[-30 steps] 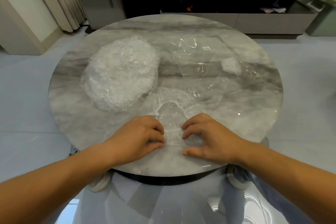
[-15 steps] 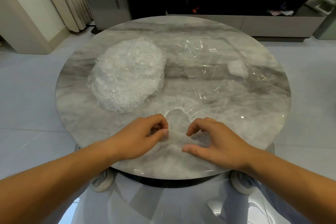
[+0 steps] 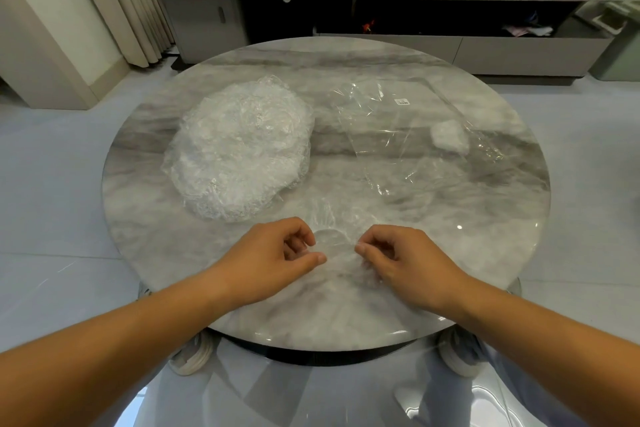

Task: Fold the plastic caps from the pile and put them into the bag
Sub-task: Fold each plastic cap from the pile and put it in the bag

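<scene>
Both left hand point(image 3: 273, 262) and right hand point(image 3: 407, 262) pinch a thin, crinkly clear cap point(image 3: 333, 242) with curled fingers point(image 3: 316, 257).

A bare strip of table point(image 3: 328, 156) separates pile point(image 3: 239, 149) (far left) from bag point(image 3: 408, 135).

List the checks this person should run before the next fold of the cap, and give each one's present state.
1. Left hand pinches the plastic cap: ok.
2. Right hand pinches its opposite edge: ok.
3. Cap lies apart from the pile: ok.
4. Cap edges lined up: cannot tell, the film is too clear.
5. Bag lies on the table, beside the pile: ok.
6. Bag mouth open: cannot tell.
</scene>
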`<state>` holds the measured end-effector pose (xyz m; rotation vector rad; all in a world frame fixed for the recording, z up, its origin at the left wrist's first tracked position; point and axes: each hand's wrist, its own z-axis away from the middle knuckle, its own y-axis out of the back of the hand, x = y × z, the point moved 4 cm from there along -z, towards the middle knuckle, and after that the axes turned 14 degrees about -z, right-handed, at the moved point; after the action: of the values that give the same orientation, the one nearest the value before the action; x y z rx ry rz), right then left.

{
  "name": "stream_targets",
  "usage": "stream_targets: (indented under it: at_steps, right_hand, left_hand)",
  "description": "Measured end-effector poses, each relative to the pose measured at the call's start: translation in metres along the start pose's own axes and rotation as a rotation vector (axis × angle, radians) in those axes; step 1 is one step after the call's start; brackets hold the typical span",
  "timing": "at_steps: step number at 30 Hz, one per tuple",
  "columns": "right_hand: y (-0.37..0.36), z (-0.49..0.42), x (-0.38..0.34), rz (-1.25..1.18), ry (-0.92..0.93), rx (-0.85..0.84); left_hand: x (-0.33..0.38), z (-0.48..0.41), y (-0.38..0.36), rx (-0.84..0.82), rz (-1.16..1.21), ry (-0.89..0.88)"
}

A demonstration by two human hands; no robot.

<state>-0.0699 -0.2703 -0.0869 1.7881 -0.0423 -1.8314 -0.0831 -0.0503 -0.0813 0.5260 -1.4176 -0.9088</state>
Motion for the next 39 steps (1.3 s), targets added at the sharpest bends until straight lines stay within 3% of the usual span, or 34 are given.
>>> stream_targets:
  at_steps: [10, 16, 22, 28, 34, 39]
  right_hand:
    - [0.005, -0.022, -0.005, 0.267, -0.027, 0.110]
    - [0.008, -0.024, -0.013, 0.469, -0.016, 0.166]
    - [0.007, -0.025, -0.016, 0.484, -0.038, 0.156]
    - [0.007, -0.031, -0.038, 0.301, 0.122, 0.205]
    - [-0.004, -0.051, -0.040, 0.127, -0.026, 0.164]
    - [-0.001, -0.051, -0.034, 0.129, 0.037, 0.172]
  left_hand:
    - [-0.005, -0.019, 0.004, 0.066, -0.117, 0.084]
    - [-0.010, -0.023, 0.012, 0.189, -0.242, 0.029]
    - [-0.018, -0.027, 0.007, 0.144, -0.230, 0.046]
    - [-0.019, -0.028, 0.005, 0.139, -0.266, 0.038]
    - [-0.013, -0.027, 0.003, 0.146, -0.315, 0.015]
    - [-0.012, -0.026, 0.001, 0.114, -0.306, 0.003]
